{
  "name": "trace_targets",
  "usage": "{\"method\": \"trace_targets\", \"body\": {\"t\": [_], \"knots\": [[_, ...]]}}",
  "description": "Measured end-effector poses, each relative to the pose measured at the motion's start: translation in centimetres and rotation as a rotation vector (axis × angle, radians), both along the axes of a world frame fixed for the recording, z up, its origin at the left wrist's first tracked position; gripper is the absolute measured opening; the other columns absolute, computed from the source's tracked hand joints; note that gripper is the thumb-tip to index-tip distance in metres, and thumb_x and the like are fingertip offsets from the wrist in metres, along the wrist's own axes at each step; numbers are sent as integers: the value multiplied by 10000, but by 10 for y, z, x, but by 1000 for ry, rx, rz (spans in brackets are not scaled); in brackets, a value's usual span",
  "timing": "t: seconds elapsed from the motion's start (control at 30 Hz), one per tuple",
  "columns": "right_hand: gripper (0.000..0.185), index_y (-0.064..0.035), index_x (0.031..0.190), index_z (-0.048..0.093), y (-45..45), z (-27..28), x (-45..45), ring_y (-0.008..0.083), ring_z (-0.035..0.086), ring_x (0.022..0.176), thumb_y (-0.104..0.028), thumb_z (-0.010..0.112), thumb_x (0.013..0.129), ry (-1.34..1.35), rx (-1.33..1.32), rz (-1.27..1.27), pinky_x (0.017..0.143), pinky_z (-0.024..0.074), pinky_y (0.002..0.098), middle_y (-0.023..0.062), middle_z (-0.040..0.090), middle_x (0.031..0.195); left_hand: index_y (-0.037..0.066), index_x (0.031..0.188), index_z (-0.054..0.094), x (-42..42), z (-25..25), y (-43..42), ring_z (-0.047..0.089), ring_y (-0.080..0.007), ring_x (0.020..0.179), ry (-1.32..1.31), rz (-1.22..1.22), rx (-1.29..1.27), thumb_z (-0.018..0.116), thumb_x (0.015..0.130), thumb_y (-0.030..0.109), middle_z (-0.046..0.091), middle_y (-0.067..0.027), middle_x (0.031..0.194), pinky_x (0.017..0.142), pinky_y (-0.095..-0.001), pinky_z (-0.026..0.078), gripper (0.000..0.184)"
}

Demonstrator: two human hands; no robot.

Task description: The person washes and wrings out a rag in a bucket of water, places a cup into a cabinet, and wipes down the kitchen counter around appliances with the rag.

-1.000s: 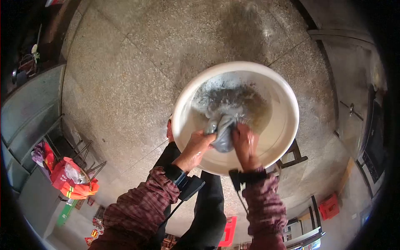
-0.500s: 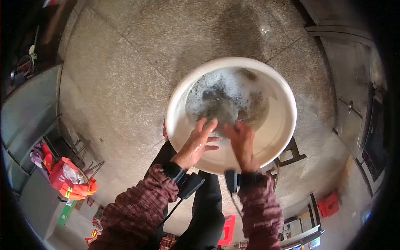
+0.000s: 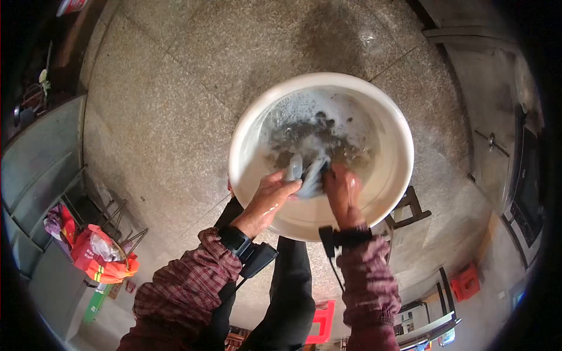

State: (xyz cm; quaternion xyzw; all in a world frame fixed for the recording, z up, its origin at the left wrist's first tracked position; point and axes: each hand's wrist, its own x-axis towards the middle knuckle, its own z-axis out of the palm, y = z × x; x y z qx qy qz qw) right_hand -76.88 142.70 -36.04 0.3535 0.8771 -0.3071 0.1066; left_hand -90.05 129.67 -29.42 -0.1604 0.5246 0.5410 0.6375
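A large white basin (image 3: 383, 205) holds dark, sudsy water (image 3: 351, 128). Between my hands, a wet grey cloth (image 3: 313, 178) is bunched up at the near side of the water, its far end reaching into the suds. My left hand (image 3: 268, 199) grips the cloth's left side, thumb on top. Against its right side is my right hand (image 3: 344, 190), fingers curled round the cloth and partly hidden. Both wrists bear black straps with small devices.
Under the basin's right side shows a wooden stool (image 3: 410, 210). Red stools stand at the bottom (image 3: 322, 322) and lower right (image 3: 465, 282). Bags and an orange garment (image 3: 111, 269) lie at the left, near grey cabinets (image 3: 44, 158).
Half a second ago both hands were spread over the water; now they have closed on the grey cloth, which has come up between them. The basin appears slightly higher and further left in view.
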Motion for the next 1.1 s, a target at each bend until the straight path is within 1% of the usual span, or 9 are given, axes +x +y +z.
{"method": "trace_targets", "body": {"t": [0.1,0.37,0.47,0.5,0.57,0.67,0.73,0.9,1.1], "knots": [[104,-99,791,602,8,-63,3,324,584,604,-189,572,748,-136,90,91,574,478,413,137,596,670,27,1194,471,3,-10,-3,550,-158,970,-2,-9,-78,582,841,221,571,-65,1066,817,-291,454,418],[269,-44,874,647,22,-82,-2,374,588,783,-269,580,743,-362,-126,-67,699,468,429,189,628,817,48,1250,400,12,0,-11,540,-174,952,-97,-34,-205,604,837,307,532,-71,1056,756,-317,452,529],[273,12,788,610,2,-34,6,382,565,665,-258,617,746,-58,32,-100,593,430,422,229,586,728,57,1202,426,25,8,-9,541,-189,940,-250,70,-187,607,828,367,522,-67,1029,744,-329,458,519],[247,18,744,578,4,14,-2,353,527,592,-226,612,766,72,-301,-260,551,404,396,229,559,682,77,1145,457,27,14,-6,552,-200,893,-278,98,-152,608,816,420,509,-63,1028,719,-342,469,498],[221,20,725,561,-14,73,-1,276,480,534,-185,614,786,138,-310,-299,531,394,357,197,538,623,67,1139,474,27,20,-1,566,-207,906,-366,133,-130,581,833,421,539,-73,1010,737,-351,477,479],[162,9,731,559,-38,155,-1,305,467,519,-119,652,763,216,-272,-332,494,381,357,176,530,651,62,1076,534,19,48,10,581,-187,908,-446,126,-15,528,844,486,602,-64,913,785,-368,485,484],[109,4,739,566,-53,188,6,316,505,546,-45,662,739,210,-214,-227,502,404,356,179,555,684,124,931,580,18,76,22,580,-112,721,-396,242,-53,600,823,424,595,2,823,673,-285,483,320],[158,-12,871,587,-66,257,16,324,600,692,5,637,722,343,-207,-164,577,489,357,165,608,824,97,907,586,2,150,33,587,-106,734,-255,166,-31,618,824,335,605,-15,832,684,-253,476,254],[205,-1,892,596,-64,332,31,319,619,727,12,675,702,355,-121,-64,617,503,354,161,622,858,22,988,593,10,177,28,600,-134,773,-277,147,87,607,798,188,618,-45,862,731,-269,472,253]]}}
